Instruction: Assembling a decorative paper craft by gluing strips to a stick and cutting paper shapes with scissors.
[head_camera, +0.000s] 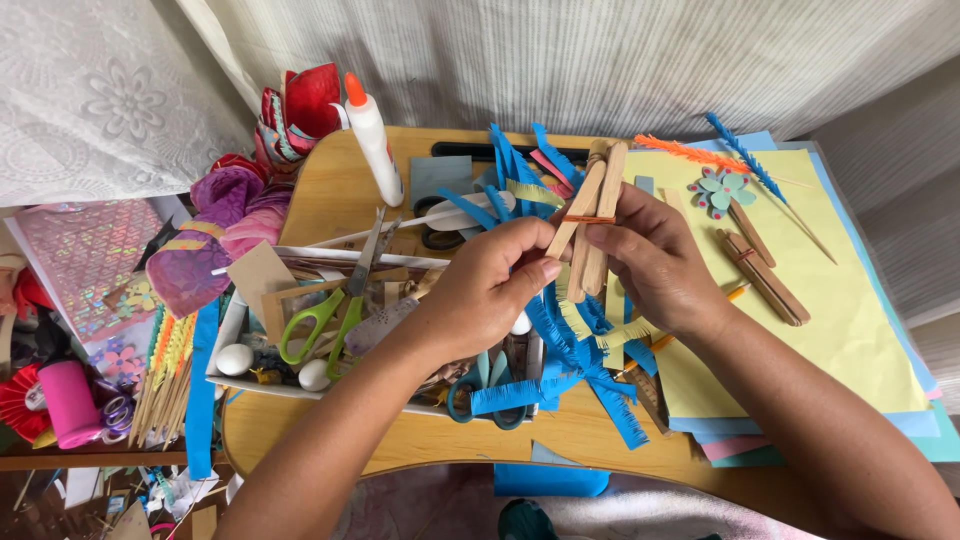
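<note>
wooden table (330, 180) | yellow paper (850, 300) | white curtain (600, 60) behind

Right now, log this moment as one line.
left hand: grips craft sticks | right hand: pinches same bundle at orange band | below: blue fringed paper | nearby: green scissors, glue bottle

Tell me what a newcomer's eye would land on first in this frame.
At centre, the left hand and right hand together hold a bundle of wooden craft sticks bound by an orange rubber band, raised above a heap of fringed blue paper strips. Left of them, green-handled scissors lie across a white tray of odds and ends, with a white glue bottle behind. On the right lies a yellow paper sheet.
</note>
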